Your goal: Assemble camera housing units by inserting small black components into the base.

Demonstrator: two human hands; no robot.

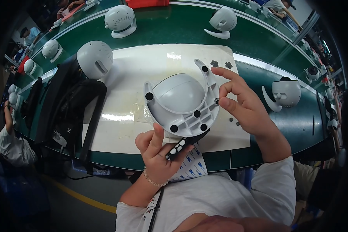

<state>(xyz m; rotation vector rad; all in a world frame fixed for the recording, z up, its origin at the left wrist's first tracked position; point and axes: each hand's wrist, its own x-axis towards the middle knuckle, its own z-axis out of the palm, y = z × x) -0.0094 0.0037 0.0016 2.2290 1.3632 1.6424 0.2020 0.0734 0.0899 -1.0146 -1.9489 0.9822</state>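
Observation:
A white rounded housing with a ribbed stand (178, 94) lies bottom-up in front of me, with several round black foot pads on its ribs. My left hand (158, 149) is below its near edge, gripping a black sheet of foot pads (176, 149) that has white oval gaps. My right hand (239, 96) is at the stand's right side. Its thumb and a bent finger come together on a small round pad (217, 101) at the rib, while the index finger reaches out toward the upper arm of the stand. The fingertips partly hide that pad.
Beneath the housing is a cream work sheet (123, 127) on a green table. A white-and-blue backing sheet (191, 164) hangs at the near edge. Black bags (75, 104) and another white housing (94, 60) stand left. Further housings stand behind; one white unit (286, 92) stands right.

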